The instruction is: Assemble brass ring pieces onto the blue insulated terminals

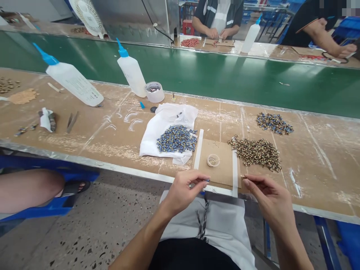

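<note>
My left hand is pinched shut on a small blue part at the table's front edge. My right hand pinches a tiny gold-coloured part a little to the right. Both hover over the near edge of a brown cardboard pad with white strips on its sides; a small clear ring lies on it. A heap of blue parts rests on a white cloth to the left. A heap of gold parts lies to the right.
A second blue pile lies far right. Two glue bottles, a white cup and tweezers sit to the left. A green conveyor belt runs behind. Two people work across it. Another person's leg is at left.
</note>
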A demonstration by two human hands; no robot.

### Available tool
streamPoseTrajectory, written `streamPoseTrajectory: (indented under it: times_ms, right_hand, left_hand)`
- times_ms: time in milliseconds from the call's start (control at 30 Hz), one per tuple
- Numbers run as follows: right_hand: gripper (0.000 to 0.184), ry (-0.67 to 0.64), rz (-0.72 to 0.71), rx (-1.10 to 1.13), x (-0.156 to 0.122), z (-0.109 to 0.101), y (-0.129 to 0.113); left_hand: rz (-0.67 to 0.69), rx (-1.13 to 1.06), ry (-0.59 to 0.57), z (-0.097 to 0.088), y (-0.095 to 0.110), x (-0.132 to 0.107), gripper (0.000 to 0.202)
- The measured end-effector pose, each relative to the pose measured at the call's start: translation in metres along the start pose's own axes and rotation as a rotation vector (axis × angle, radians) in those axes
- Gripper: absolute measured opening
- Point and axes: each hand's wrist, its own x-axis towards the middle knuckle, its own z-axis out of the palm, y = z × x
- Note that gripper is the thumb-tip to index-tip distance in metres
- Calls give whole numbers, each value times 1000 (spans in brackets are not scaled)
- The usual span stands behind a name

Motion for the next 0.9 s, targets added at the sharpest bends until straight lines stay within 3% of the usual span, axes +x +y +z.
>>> streamPoseTrajectory:
  times_ms: [133,267,600,900]
  right_hand:
    - [17,-47,82,284,-35,24,-33]
    - [12,-69,69,391,-53,38,-55]
    - [7,-174,-50,388,-88,33,-56]
    - [8,-288,-260,252,-112,21,-63]
  left_hand:
    - [155,66,93,15,19,-14,11]
    - [292,110,131,21,35,-26,7]
    - [382,169,160,27,52,-63,11]
    - [552,513,170,25,73,-92,19]
